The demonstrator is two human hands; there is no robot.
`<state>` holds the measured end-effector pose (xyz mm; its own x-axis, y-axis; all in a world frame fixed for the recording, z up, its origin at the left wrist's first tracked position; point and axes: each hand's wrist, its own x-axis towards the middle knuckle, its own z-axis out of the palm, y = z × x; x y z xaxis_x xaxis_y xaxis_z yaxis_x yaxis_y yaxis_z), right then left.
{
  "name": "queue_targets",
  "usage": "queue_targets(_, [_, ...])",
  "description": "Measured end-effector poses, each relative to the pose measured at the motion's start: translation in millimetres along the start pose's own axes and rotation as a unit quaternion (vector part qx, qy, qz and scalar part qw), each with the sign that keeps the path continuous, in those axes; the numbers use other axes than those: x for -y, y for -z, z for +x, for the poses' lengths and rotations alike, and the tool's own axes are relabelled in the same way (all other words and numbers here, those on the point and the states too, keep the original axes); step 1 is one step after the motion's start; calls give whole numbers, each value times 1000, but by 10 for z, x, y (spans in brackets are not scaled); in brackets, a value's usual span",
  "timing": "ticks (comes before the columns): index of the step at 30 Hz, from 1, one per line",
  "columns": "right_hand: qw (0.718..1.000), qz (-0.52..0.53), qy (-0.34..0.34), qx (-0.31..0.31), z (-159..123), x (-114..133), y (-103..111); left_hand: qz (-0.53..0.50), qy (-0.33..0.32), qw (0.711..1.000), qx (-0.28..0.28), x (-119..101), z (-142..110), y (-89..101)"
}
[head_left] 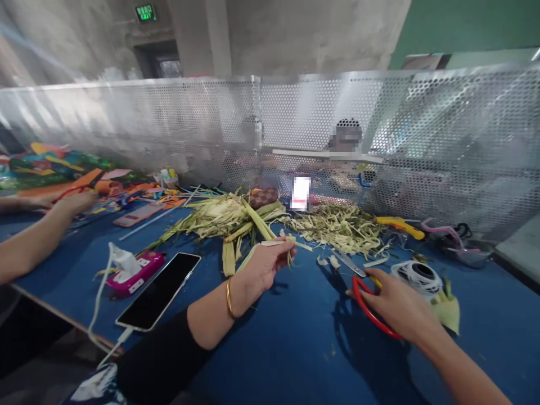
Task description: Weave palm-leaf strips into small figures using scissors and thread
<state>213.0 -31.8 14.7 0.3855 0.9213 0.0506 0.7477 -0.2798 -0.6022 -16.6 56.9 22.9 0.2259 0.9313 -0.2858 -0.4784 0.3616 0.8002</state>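
the left hand (268, 264), at the centre of the frame, pinches a thin pale-green strip of plant leaf (304, 246) between thumb and fingers; a gold-coloured round bangle (230, 299) circles that wrist. the right hand (394, 304), right of centre and lower, is closed around the red-handled metal scissors (358, 292), whose blades point up and left toward the strip, apart from it. whether the blades are parted, i cannot tell.

just beyond the blades lie small pale leaf scraps (334, 261), with a tangled pile of shredded greenish-yellow fibres (343, 228) behind them. beside the right hand sit a round roll of white cord (407, 275) and a pale-green leaf piece (449, 312). a yellow-handled tool (400, 226) lies farther back at right.

behind the left hand, a heap of long pale-green leaves (219, 216) spreads over the blue counter (270, 360), near a brown checked pouch (264, 197). lower left, a black-screened phone (160, 292) with a white cable lies near a magenta power strip (137, 274). at the left edge, another person's hands hold orange-handled scissors. a perforated metal screen (304, 112) spans the back.
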Motion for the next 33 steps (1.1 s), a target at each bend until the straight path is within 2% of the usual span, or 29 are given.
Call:
queue_targets(1, [1000,16,11,16,-10,15,34,-6,-1,1000,-1,7,9,6])
queue_targets(4, [977,155,41,142,-106,139,110,-26,-4,1000,-5,8,31,17])
queue_targets(6, [968,190,42,162,-180,229,113,-38,-10,999,-10,1,38,28])
queue_targets(9, [969,186,45,158,-237,294,47,-64,-22,998,-16,-1,44,41])
queue_targets(15, [967,192,45,162,-229,271,-101,-89,-18,996,-7,32,6,24])
queue_targets(23, [980,156,37,120,-234,300,-90,-74,14,997,23,111,-24,27])
queue_targets(33, [978,158,101,96,-215,229,-133,-76,12,996,34,168,25,39])
